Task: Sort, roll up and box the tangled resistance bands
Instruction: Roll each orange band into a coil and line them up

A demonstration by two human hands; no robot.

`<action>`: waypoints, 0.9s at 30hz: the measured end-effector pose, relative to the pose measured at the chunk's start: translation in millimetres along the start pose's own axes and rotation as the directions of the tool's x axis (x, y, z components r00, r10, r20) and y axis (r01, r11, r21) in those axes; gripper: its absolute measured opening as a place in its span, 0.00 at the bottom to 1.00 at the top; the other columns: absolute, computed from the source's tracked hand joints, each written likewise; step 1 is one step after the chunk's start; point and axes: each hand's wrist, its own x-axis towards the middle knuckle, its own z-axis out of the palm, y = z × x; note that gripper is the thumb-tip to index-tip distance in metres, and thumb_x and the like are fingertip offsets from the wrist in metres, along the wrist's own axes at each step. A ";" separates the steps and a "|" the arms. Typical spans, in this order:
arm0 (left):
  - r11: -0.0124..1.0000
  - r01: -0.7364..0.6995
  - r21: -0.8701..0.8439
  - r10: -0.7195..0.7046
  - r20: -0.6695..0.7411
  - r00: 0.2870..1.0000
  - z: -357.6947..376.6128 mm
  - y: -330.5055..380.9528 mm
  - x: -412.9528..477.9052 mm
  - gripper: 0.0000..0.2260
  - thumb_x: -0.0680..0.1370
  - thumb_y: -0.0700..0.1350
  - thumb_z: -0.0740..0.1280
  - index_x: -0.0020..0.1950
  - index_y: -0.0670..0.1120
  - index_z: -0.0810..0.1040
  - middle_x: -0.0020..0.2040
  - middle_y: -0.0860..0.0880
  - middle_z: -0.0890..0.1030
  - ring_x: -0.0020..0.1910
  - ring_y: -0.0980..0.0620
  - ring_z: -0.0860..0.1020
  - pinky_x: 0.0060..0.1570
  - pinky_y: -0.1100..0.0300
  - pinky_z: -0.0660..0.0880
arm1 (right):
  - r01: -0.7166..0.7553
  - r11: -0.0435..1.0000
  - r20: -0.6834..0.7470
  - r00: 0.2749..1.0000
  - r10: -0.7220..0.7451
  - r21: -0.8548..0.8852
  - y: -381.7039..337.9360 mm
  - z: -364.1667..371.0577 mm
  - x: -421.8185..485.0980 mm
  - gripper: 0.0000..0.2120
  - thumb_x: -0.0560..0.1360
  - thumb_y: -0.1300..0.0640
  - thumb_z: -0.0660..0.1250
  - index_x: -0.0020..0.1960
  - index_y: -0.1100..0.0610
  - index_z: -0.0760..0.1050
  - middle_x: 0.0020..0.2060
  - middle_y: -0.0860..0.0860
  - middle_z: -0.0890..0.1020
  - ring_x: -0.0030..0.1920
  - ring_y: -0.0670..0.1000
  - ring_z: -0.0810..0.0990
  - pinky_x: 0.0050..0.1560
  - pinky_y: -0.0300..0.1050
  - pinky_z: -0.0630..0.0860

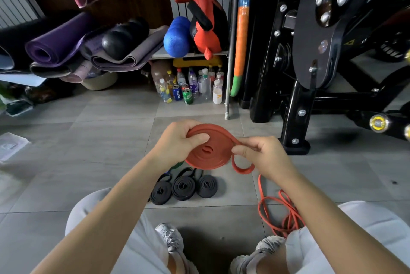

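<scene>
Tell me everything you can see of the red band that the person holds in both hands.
The red band is a flat, matte strap, rubber by its look, wound into a spiral disc with a small gap at the centre. It is held above the floor, face toward the camera. The left hand grips its left edge, thumb on the face; the right hand pinches the loose end, which hangs as a small loop.

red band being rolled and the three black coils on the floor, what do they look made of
Red band: likely rubber or latex, matte finish; it curves into a flat spiral without creasing and shows no shine. Black coils: probably the same rubbery stuff, dull black, rolled the same way.
</scene>
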 end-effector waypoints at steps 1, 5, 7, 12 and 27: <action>0.999 0.014 -0.047 -0.015 -0.022 1.000 -0.7 -1.8 0.0 0.09 0.75 0.38 0.69 0.44 0.54 0.79 0.39 0.54 0.84 0.40 0.54 0.82 0.45 0.59 0.79 | 0.025 0.999 -0.006 1.000 -0.025 -0.027 -0.4 0.3 -0.3 0.12 0.74 0.60 0.68 0.49 0.42 0.79 0.37 0.36 0.83 0.43 0.36 0.82 0.46 0.26 0.73; 0.989 0.039 -0.144 -0.041 -0.006 0.999 -3.0 -6.8 -2.4 0.08 0.76 0.38 0.68 0.45 0.51 0.79 0.38 0.55 0.84 0.40 0.56 0.82 0.42 0.63 0.77 | 0.080 0.977 0.027 0.997 -0.076 -0.199 1.2 1.4 0.9 0.12 0.78 0.60 0.64 0.59 0.53 0.79 0.42 0.37 0.82 0.46 0.37 0.81 0.48 0.27 0.73; 0.985 0.041 -0.170 -0.041 0.007 0.999 -3.2 -7.4 -3.8 0.07 0.76 0.38 0.68 0.46 0.51 0.79 0.38 0.55 0.84 0.40 0.56 0.82 0.41 0.64 0.77 | 0.086 0.973 0.021 0.996 -0.084 -0.216 -0.2 1.4 2.3 0.11 0.78 0.59 0.64 0.58 0.52 0.79 0.42 0.39 0.82 0.45 0.38 0.81 0.49 0.31 0.74; 0.966 0.045 -0.256 -0.058 -0.042 0.997 -1.3 -7.1 -4.9 0.07 0.76 0.37 0.67 0.46 0.49 0.80 0.39 0.53 0.84 0.40 0.56 0.82 0.39 0.66 0.77 | 0.095 0.974 0.015 0.995 -0.094 -0.205 -0.6 7.8 2.5 0.12 0.79 0.59 0.62 0.59 0.49 0.78 0.48 0.49 0.85 0.49 0.48 0.81 0.54 0.39 0.75; 0.771 0.122 -0.625 -0.204 -0.061 0.977 16.3 -14.6 -13.2 0.08 0.78 0.40 0.63 0.56 0.39 0.77 0.48 0.42 0.84 0.44 0.46 0.83 0.42 0.49 0.81 | -0.035 0.985 -0.099 0.994 0.052 0.169 -1.3 19.0 -3.5 0.14 0.73 0.65 0.70 0.48 0.45 0.78 0.34 0.38 0.84 0.35 0.37 0.81 0.35 0.28 0.74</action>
